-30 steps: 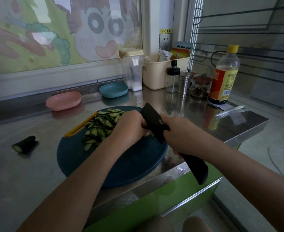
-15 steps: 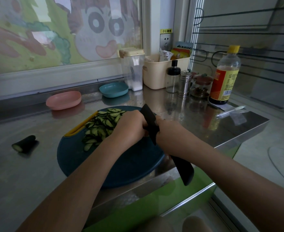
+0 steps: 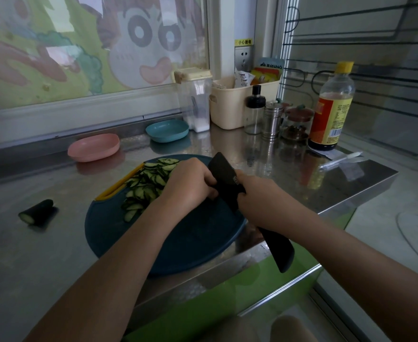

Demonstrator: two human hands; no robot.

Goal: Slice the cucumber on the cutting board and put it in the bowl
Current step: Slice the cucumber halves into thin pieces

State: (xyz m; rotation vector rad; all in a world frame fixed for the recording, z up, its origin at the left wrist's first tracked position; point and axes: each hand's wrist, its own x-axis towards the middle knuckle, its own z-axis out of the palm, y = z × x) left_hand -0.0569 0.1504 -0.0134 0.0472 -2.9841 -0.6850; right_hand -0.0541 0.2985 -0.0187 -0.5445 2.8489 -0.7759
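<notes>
**Slicing well advanced; nothing in a bowl yet**

On the steel counter [image 3: 42, 255], the round cutting board [image 3: 109, 233] lies near the front edge. The right hand [image 3: 257, 201] is clenched round the black knife [image 3: 224, 177], with the blade over the board between both hands. The left hand [image 3: 190, 183] is curled beside the blade. What it steadies is hidden, so its grasp cannot be told. The pink bowl [image 3: 93, 147] and teal bowl [image 3: 167, 130] stand behind the board, no cucumber showing in either. The cucumber slices [image 3: 146, 186] are heaped on the board's far left. One uncut cucumber stub [image 3: 36, 212] lies on the counter, well apart to the left.

Judgement: the stub and the transfer to a bowl are outstanding.
</notes>
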